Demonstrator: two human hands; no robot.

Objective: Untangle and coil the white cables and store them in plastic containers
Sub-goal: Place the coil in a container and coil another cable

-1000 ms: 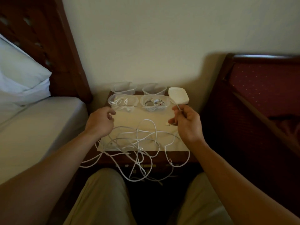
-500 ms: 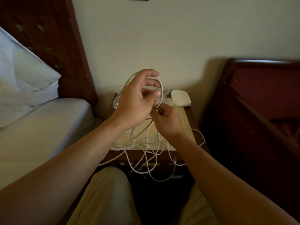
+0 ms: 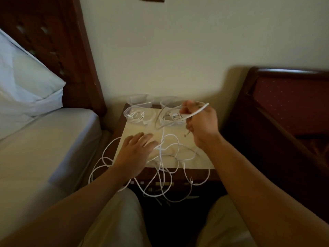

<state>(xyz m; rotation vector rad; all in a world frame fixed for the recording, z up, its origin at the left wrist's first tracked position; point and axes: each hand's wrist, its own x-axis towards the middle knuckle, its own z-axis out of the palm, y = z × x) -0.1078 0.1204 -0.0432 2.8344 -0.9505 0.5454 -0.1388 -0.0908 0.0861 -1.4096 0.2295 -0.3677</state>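
The right hand [image 3: 202, 120] curls round a loop of thin, smooth white cable [image 3: 194, 114], lifted over the rear containers. The left hand [image 3: 137, 150] lies flat, fingers straight and spread, pressing on the tangled cables [image 3: 165, 157] (round loops spill over the nightstand's [image 3: 195, 164] pale front edge). Four clear plastic containers [image 3: 139, 101] sit at the back; the front-left one [image 3: 135, 115] holds a coiled cable.
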